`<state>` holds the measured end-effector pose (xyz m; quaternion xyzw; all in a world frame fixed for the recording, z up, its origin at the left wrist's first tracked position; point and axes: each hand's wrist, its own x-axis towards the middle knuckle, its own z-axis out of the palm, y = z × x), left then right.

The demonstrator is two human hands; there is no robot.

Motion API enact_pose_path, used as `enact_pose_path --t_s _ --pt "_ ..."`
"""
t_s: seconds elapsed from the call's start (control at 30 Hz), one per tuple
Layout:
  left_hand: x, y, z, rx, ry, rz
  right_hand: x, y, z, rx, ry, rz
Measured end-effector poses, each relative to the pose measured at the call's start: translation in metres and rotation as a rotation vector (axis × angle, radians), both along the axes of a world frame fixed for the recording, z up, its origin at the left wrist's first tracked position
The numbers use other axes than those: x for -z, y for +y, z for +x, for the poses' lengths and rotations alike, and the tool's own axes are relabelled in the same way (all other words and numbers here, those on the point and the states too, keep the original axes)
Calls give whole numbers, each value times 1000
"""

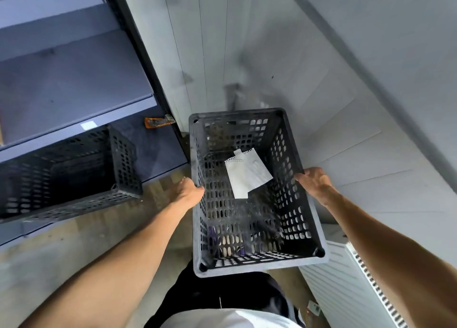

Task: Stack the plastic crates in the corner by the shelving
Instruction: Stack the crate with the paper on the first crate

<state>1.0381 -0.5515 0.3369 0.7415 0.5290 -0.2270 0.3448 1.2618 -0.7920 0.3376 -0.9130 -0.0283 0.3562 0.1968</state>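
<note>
While both hands grip the long sides of the black crate [249, 191], left hand [189, 191] and right hand [314, 181] curled on its rim, it hangs in the corner beside the shelving [74, 80]; keep it level, lower squarely; another crate [71, 172] waits under the shelf.

Left grip [190, 191] and right grip [314, 179] hold opposite rims of black crate [247, 219] containing white paper [247, 176]; second crate [74, 176] at shelving [74, 80].
</note>
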Motion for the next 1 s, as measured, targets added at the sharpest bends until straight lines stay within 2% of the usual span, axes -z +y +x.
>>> enact_pose_path --t_s 0.3,0.53,0.73,1.0 --pt "41 -4 16 -94 58 -25 32 24 45 -155 11 -15" --pt "73 -51 21 -289 30 -68 66 25 86 -332 33 -42" --pt "92 -86 31 -326 89 -51 94 21 118 -451 14 -51" --pt "116 -87 42 -381 80 -85 126 23 135 -438 -56 52"
